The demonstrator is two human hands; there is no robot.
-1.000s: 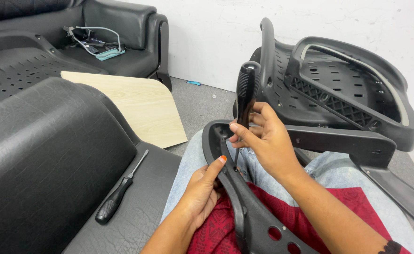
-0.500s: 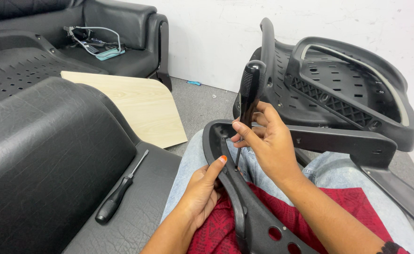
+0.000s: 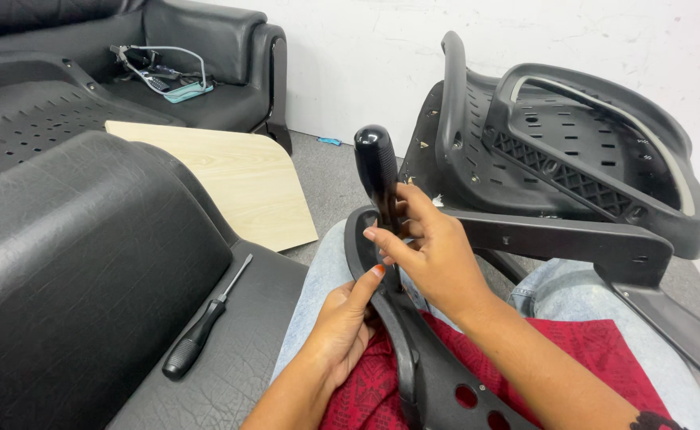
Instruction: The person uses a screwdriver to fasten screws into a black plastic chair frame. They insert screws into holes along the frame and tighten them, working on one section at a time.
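On lap: right hand (image 3: 437, 255) grips screwdriver (image 3: 378, 171).

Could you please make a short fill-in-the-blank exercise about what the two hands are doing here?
The right hand holds a black-handled ____ upright.
The left hand rests on the curved black plastic ____ part on the lap.
A second screwdriver lies on the black ____ at the left.
Missing words: screwdriver; chair; cushion

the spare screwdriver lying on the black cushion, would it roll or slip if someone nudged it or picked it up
The spare screwdriver has a rounded handle, so a nudge would probably roll it, though the grained black cushion may slow that. The handle looks ribbed, so likely grippy. It appears rigid, with most weight probably at the handle.
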